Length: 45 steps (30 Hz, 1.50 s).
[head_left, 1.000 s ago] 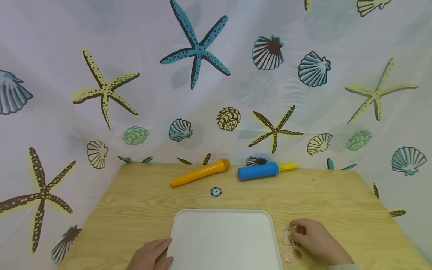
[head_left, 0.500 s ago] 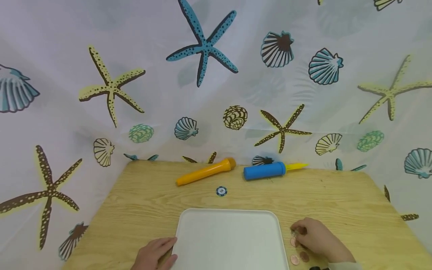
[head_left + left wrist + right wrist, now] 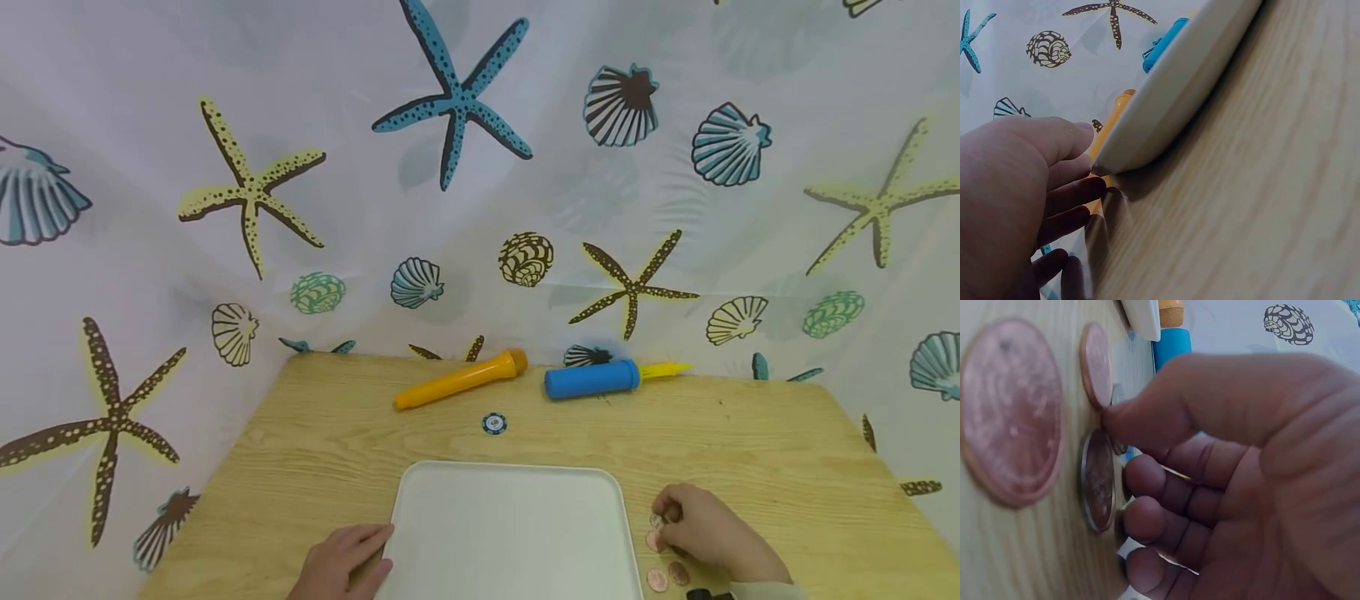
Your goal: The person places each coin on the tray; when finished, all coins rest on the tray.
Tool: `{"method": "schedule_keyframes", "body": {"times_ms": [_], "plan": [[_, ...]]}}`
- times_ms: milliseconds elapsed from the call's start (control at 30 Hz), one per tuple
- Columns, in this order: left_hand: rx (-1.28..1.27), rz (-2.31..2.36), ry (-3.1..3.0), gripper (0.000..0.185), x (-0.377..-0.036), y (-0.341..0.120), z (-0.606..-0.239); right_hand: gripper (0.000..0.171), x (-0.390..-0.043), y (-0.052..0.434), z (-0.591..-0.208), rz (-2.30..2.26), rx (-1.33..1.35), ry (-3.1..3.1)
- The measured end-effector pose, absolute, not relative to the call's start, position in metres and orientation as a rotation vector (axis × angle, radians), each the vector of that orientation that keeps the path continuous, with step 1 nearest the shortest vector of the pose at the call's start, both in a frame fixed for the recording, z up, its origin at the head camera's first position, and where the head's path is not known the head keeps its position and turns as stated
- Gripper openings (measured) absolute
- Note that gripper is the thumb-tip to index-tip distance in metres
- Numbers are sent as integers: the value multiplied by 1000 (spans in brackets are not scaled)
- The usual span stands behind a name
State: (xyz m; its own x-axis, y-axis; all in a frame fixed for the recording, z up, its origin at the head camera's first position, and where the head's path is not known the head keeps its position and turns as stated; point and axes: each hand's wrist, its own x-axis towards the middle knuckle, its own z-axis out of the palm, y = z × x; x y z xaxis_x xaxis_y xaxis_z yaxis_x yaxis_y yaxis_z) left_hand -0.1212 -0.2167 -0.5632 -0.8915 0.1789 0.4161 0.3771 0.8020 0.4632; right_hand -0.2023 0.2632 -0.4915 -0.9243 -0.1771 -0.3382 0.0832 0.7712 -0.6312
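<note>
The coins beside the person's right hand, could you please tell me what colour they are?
The coins are mostly copper-coloured, reddish brown; the right wrist view shows this best.

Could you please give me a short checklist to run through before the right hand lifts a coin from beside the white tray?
1. Right hand at the copper coins on the wooden table: ok, fingertips are at them.
2. Coin actually pinched: cannot tell; the right wrist view shows the thumb against a coin's edge.
3. Left hand steadying the white plastic tray: ok, fingers touch its near left corner.
4. Tray surface free: ok, nothing lies in it.
5. Blue poker chip, orange cylinder and blue pump apart from the hands: ok.
</note>
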Motion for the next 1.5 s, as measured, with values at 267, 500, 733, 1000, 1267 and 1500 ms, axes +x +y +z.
{"method": "schedule_keyframes", "body": {"times_ms": [267, 500, 733, 1000, 1267, 1500], "plan": [[-447, -784, -2636, 32, -121, -217, -560, 24, -205, 264, -491, -974, -139, 2552], [-472, -747, -2611, 31, -122, -217, -559, 18, -204, 269, -489, -1000, -214, 2552], [-407, -811, -2697, 31, -120, -218, -562, 13, -201, 265, -491, -1081, -368, 2536], [-450, -821, -2680, 32, -122, -220, -560, 17, -196, 230, -476, -1187, -268, 2641], [-442, -827, -2717, 34, -121, -219, -556, 16, -182, 173, -476, -1261, -272, 2542], [-436, -843, -2730, 34, -120, -218, -553, 8, -175, 147, -487, -1222, -322, 2491]]}}
